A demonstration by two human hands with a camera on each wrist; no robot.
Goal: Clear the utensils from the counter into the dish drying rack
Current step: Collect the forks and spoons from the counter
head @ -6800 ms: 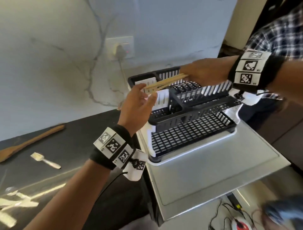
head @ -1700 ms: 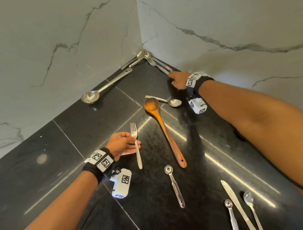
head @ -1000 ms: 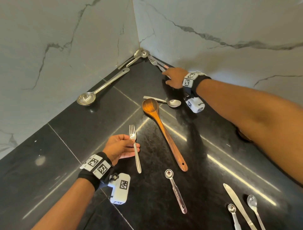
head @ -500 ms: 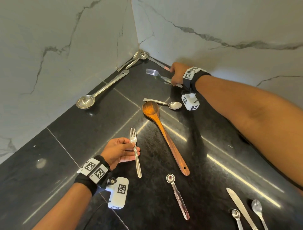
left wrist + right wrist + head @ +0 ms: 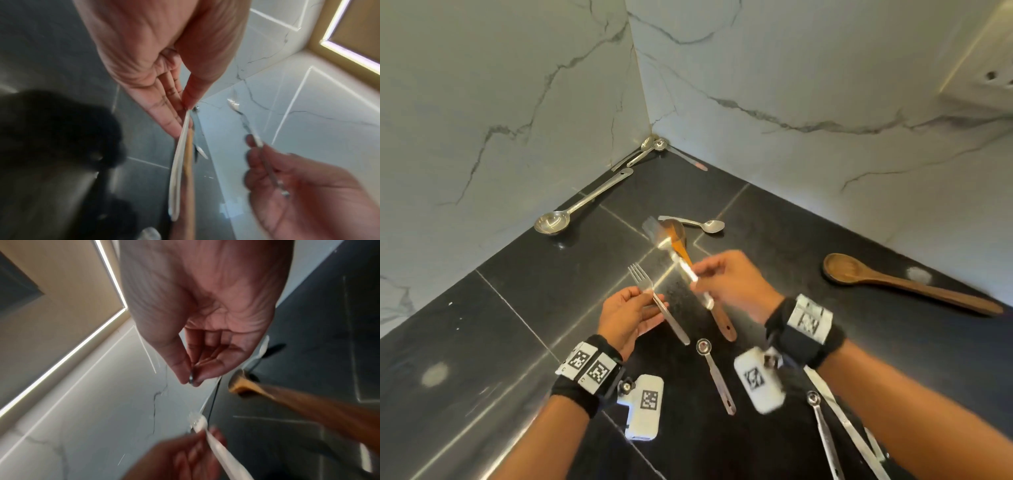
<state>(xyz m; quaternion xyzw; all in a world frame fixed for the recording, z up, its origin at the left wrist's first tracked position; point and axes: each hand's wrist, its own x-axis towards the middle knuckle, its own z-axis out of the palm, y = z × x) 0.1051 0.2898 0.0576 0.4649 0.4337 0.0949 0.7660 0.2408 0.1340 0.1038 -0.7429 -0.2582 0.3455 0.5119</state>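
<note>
My left hand (image 5: pixel 650 298) pinches a steel fork (image 5: pixel 658 304) by its handle, tines pointing away, a little above the black counter (image 5: pixel 493 329). My right hand (image 5: pixel 698 278) pinches a second fork (image 5: pixel 677 257), blurred with motion, close to the right of the first. In the left wrist view the left fingers (image 5: pixel 164 104) pinch their fork (image 5: pixel 178 155) edge-on. The right wrist view shows the right hand (image 5: pixel 192 380) pinching its fork handle. Under the hands lies a wooden spoon (image 5: pixel 677 240). The dish rack is out of view.
On the counter lie a teaspoon (image 5: pixel 707 225), a long ladle (image 5: pixel 571 207), spoons in the wall corner (image 5: pixel 650 147), a second wooden spoon (image 5: pixel 893 284), a measuring spoon (image 5: pixel 715 373), and a knife (image 5: pixel 856 438) with another measuring spoon (image 5: pixel 823 435). Marble walls close off the back and left.
My right hand has lifted a fork from near the corner and brought it back beside the left hand. The left hand keeps holding its fork.
</note>
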